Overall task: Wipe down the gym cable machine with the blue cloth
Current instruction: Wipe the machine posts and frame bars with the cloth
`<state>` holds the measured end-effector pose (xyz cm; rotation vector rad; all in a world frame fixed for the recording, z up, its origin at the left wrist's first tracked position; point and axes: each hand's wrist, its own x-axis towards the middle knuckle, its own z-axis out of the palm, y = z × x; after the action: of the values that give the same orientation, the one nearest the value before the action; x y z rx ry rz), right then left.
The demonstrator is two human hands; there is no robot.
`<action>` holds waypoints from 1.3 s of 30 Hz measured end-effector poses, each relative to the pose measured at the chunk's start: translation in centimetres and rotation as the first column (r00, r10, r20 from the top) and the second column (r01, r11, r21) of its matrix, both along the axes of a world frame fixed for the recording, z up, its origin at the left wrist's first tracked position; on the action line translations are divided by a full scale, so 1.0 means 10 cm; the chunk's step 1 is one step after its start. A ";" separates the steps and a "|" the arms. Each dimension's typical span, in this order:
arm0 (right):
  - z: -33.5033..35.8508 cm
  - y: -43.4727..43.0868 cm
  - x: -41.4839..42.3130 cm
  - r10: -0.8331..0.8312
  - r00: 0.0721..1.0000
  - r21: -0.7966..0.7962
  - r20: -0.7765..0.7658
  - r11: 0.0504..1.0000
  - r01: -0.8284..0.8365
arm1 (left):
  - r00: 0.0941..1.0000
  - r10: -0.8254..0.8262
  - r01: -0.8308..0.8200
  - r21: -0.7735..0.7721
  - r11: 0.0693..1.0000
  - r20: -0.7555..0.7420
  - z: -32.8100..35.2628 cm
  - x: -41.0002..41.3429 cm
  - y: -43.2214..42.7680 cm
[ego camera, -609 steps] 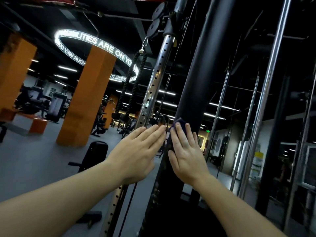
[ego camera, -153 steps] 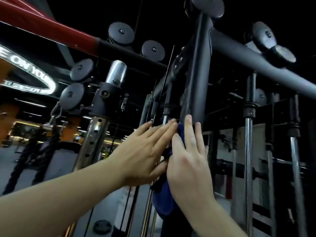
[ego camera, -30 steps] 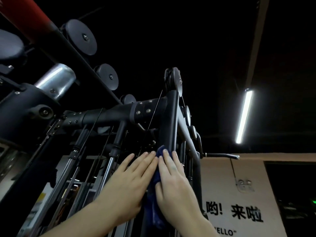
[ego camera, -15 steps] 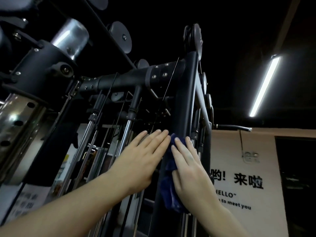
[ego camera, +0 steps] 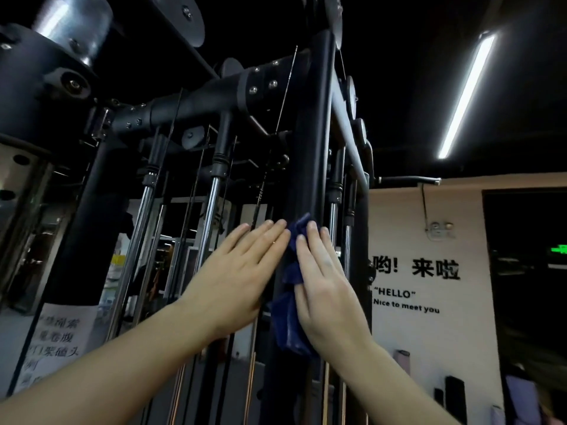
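The right hand (ego camera: 328, 289) is pressing the blue cloth (ego camera: 288, 326) flat against the black upright post (ego camera: 311, 133) of the cable machine (ego camera: 196, 102), fingers straight and together. The left hand (ego camera: 239, 277) is lying just beside it, fingers straight, fingertips at the post's left edge. The cloth's lower end is hanging below the right palm.

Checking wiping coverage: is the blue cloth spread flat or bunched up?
Bunched: the blue cloth shows folds, hanging crumpled under the right hand against the black post.
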<state>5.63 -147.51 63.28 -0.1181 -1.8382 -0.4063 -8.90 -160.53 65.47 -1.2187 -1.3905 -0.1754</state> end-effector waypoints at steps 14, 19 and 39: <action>-0.03 0.00 0.12 0.224 0.974 -0.173 0.028 0.961 -0.216 | 0.995 -0.078 0.080 -0.021 0.997 0.057 0.00 0.32 -0.05; -0.57 0.11 0.23 0.136 0.980 -0.016 0.149 0.991 -0.135 | 0.996 -0.075 0.080 -0.083 0.993 0.055 -0.20 0.34 -0.13; -1.18 -0.09 0.06 0.014 0.999 -0.093 0.050 0.996 -0.009 | 0.993 -0.104 0.106 -0.052 0.993 0.051 -0.81 0.24 -0.11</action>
<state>6.22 -148.38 51.46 -0.1617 -1.9071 -0.3184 -6.47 -161.68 57.38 -1.3422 -1.3812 -0.2428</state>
